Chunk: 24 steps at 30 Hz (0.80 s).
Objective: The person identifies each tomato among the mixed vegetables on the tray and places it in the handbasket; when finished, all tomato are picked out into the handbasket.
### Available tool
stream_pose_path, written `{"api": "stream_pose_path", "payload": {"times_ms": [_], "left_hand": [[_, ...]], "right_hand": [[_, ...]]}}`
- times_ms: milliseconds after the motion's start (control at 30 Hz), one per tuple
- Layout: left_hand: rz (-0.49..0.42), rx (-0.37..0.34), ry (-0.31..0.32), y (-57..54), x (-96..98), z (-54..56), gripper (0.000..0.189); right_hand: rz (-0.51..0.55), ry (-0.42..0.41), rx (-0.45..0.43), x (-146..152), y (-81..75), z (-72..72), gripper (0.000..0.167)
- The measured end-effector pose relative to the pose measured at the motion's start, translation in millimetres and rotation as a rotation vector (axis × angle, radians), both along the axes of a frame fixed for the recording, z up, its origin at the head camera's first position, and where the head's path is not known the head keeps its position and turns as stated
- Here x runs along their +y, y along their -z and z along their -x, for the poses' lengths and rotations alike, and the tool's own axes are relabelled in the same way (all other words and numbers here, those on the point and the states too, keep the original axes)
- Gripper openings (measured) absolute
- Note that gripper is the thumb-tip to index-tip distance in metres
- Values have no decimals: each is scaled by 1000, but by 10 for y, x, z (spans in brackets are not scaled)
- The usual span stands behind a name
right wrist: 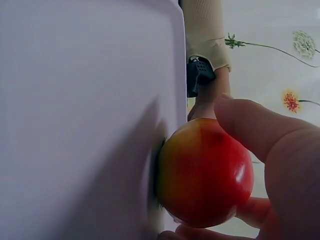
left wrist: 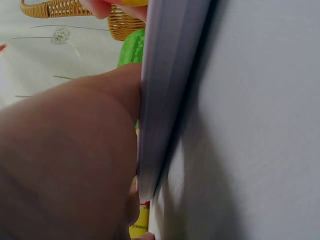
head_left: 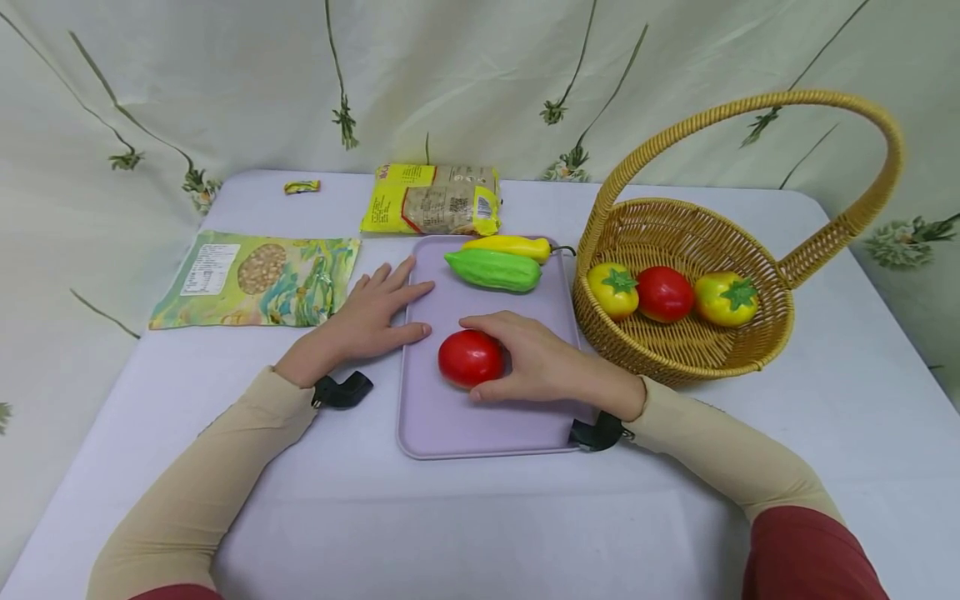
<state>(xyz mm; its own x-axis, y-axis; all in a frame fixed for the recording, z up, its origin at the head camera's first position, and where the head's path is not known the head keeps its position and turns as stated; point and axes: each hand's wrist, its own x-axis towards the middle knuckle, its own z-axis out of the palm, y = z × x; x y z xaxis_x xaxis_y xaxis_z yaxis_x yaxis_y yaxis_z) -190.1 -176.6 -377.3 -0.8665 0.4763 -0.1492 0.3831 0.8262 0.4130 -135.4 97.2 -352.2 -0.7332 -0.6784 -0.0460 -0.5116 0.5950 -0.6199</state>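
Note:
A red toy tomato point(head_left: 470, 358) is on the lilac tray point(head_left: 480, 433), and my right hand point(head_left: 538, 360) grips it with thumb and fingers curved round its side. In the right wrist view, the tomato point(right wrist: 205, 172) shows yellow toward its lower side, with bits of green leaf against the tray. My left hand point(head_left: 372, 315) lies with fingers spread at the tray's left edge, the thumb and a finger over the rim. A green pepper-like vegetable point(head_left: 495, 271) and a yellow pepper point(head_left: 510, 246) lie side by side at the tray's far end.
Right of the tray stands a tall-handled wicker basket point(head_left: 675, 371) holding a red tomato point(head_left: 665, 294) and two yellow ones with green tops. A green printed packet point(head_left: 258, 279) lies at left, a yellow bag point(head_left: 431, 200) behind the tray, and a small wrapped sweet point(head_left: 302, 187) farther back.

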Motion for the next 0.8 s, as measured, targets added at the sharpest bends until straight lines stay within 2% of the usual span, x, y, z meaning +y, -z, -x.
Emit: {"api": "stream_pose_path", "payload": {"times_ms": [467, 800], "left_hand": [[7, -15, -2, -39, 8, -14, 69], [4, -14, -1, -44, 7, -15, 69]], "right_hand": [[9, -4, 6, -1, 12, 12, 77], [-25, -12, -6, -6, 14, 19, 77]]}}
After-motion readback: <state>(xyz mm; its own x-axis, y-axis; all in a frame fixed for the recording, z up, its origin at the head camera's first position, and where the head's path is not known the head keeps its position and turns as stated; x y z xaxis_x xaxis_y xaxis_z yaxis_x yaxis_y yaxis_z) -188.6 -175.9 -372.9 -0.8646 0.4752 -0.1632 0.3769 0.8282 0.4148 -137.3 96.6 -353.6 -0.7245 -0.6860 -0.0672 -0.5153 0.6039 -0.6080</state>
